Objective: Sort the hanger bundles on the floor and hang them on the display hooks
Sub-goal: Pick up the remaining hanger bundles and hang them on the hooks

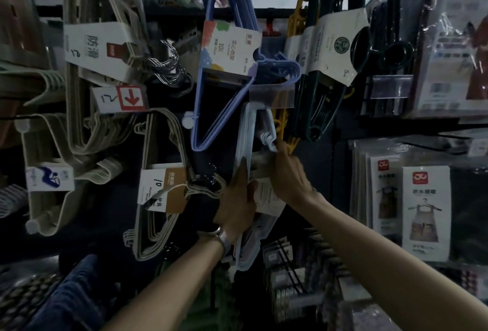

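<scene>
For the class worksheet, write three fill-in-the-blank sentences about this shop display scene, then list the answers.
1. The left hand and right hand hold one pale bundle of ____.
2. The red sign shows an arrow pointing ____.
3. The card on the beige hangers beside the left hand bears the handwritten number ____.
Missing words: hangers; down; 10.

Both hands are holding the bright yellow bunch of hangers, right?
Not quite. In the head view, the left hand and the right hand are holding the pale blue hanger bundle, not a yellow one. The yellow hangers hang just beside it.
</scene>
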